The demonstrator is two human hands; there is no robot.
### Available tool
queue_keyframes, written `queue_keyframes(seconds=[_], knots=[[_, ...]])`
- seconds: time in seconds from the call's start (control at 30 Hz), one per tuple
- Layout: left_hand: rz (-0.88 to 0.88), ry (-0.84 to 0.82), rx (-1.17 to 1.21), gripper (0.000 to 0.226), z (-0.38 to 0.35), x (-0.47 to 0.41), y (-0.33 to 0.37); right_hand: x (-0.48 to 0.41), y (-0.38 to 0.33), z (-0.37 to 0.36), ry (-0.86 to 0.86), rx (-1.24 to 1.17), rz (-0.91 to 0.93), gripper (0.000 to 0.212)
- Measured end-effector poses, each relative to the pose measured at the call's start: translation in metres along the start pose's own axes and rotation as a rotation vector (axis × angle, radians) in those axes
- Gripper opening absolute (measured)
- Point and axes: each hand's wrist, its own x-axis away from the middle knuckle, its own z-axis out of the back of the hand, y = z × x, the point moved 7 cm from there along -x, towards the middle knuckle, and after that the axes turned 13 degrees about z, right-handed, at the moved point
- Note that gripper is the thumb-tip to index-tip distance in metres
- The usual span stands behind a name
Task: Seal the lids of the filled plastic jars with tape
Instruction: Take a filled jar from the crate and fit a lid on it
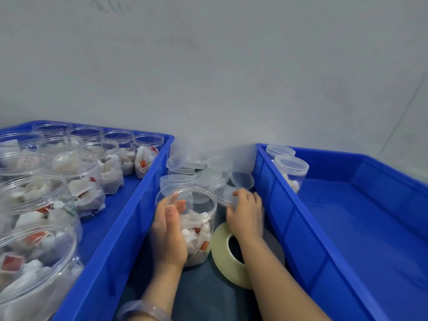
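Head view. The open jar (196,218) stands on the tabletop (203,297), part-filled with white sachets. It is judged light, slick and slightly yielding, so it is best gripped round the body. The left hand (168,230) wraps its side. To the jar's right, the right hand (245,214) curls its fingers onto a loose lid (228,196). The tape roll (221,253) lies just right of the jar. The left bin (129,205) holds filled, unlidded jars; the right bin (347,228) holds two lidded ones.

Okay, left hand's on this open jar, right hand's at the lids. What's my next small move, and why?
Probably lift that lid and set it on the jar's mouth. The jar in your left hand is filled but uncovered, and your right hand holds the loose lid. The tape roll can't seal anything until the jar is closed.
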Motion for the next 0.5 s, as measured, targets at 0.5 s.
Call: queue_keyframes(seconds=[0.5], knots=[[0.059,-0.006,0.029,0.077,-0.001,-0.002,-0.002,0.002,-0.079,0.036,-0.110,-0.814,0.206,0.052]])
